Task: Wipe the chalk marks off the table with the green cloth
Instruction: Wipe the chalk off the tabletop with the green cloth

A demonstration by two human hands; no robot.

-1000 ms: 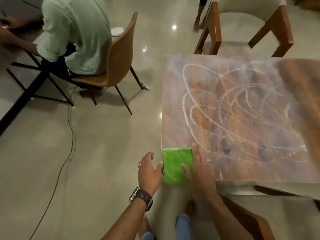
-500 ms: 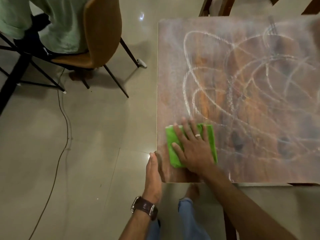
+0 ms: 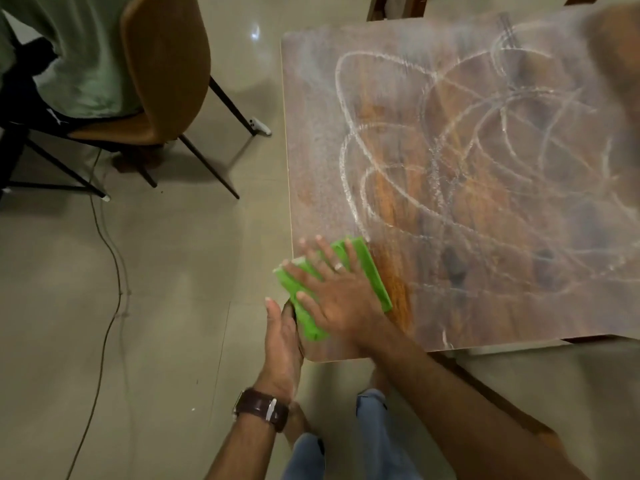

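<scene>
A folded green cloth (image 3: pixel 370 271) lies at the near left corner of the wooden table (image 3: pixel 485 323), partly over the left edge. My right hand (image 3: pixel 334 292) presses flat on it with fingers spread and straight. My left hand (image 3: pixel 282 336) rests against the table's left edge beside the cloth, fingers straight, palm toward the edge. White looping chalk marks (image 3: pixel 450 161) cover most of the tabletop; a darker strip of wood shows just right of the cloth.
A person in a pale green shirt sits on a tan chair (image 3: pixel 166 67) with thin black legs at the upper left. A cable (image 3: pixel 114 258) runs along the tiled floor. My jeans and feet show below the table's near edge.
My right hand has slid the cloth leftward to the table's left edge, where it now overhangs. My left hand has come up against that edge beside the cloth. The view has shifted closer.
</scene>
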